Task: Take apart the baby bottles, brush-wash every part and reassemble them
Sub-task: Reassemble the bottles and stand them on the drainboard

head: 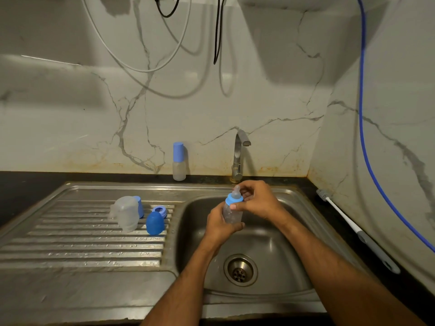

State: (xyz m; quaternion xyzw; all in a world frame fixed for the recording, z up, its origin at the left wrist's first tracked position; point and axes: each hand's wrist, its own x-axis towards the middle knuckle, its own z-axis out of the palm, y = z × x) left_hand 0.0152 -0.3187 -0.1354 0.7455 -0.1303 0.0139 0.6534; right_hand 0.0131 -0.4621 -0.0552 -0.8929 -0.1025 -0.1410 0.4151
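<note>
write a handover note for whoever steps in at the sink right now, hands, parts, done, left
Left hand grips the clear bottle body over the sink basin. Right hand holds its blue collar, teat still on.
On the drainboard: a clear bottle body, a blue cap, a blue ring.
One capped bottle stands whole by the wall. Brush lies on the right counter, tap not running.
Done: one bottle apart. Whether the held one is coming apart or going together, I cannot tell.
</note>
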